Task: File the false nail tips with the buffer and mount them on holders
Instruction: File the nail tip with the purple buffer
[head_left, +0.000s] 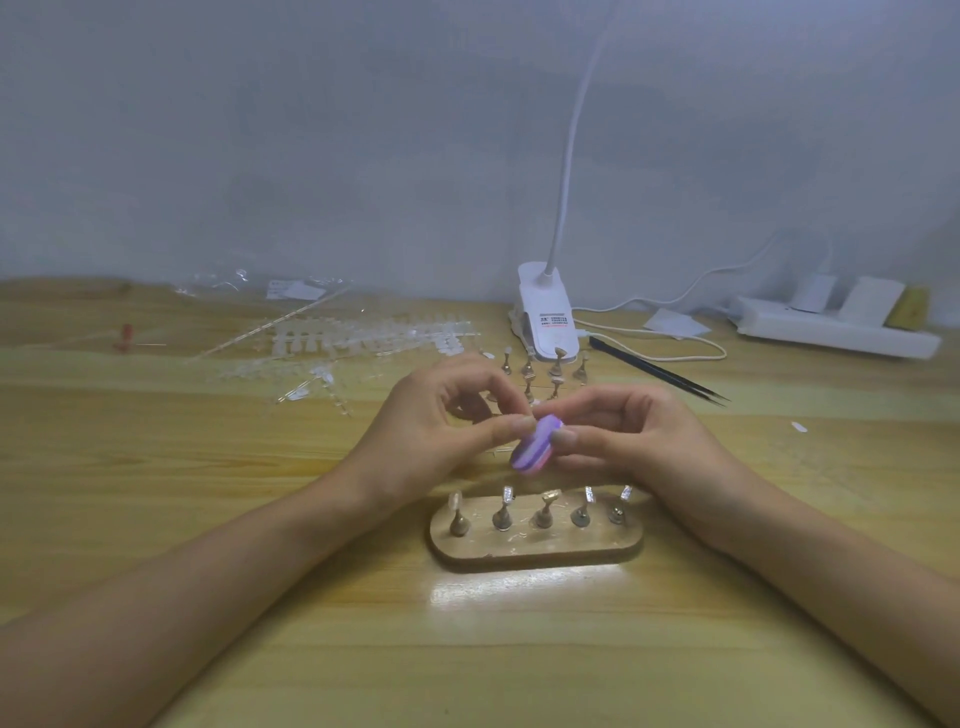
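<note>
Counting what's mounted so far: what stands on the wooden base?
Five holders stand in a row on the wooden base, most visibly carrying clear nail tips. Nothing covers them.

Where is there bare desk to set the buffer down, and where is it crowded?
Free: the table between the forearms, nearer than the holder base; the broad patch left of the left hand, nearer than the clear nail tips; right of the right hand, nearer than the tweezers. Crowded: behind the hands, among loose holders and lamp clip.
</note>
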